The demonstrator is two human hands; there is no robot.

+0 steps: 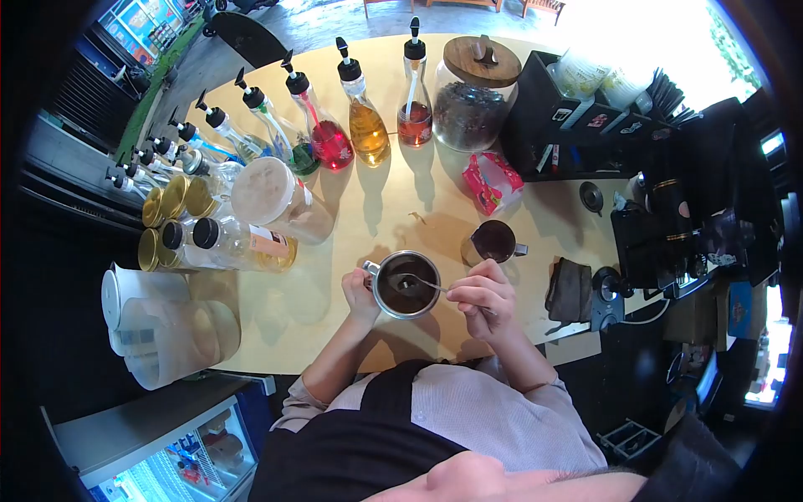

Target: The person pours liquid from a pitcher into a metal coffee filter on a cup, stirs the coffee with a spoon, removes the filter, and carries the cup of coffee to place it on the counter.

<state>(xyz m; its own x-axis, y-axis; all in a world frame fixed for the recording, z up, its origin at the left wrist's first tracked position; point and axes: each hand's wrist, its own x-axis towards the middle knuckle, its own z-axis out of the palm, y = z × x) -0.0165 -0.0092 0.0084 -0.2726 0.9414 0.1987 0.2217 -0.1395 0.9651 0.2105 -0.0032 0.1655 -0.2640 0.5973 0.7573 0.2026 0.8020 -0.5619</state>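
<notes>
cup handle (369, 267) partly covered by left hand (360, 297), lit cabinet (146, 425) cut off below

Both forearms (341, 351) angling forward and inward.
Left hand (360, 294) is holding a curled grip; right hand (487, 298) is holding a pinch, pointing left.

Pale wood tabletop (280, 335), curved far edge, dark rounded panel (247, 38) just beyond it. Past that: grey floor (330, 25), wooden furniture (464, 3) cut off by the top edge, green strip (173, 58) beside a dark ribbed wall (102, 71) at left. Daylight (636, 21) blown out top right; lit cabinet (180, 468) lower left.
</notes>
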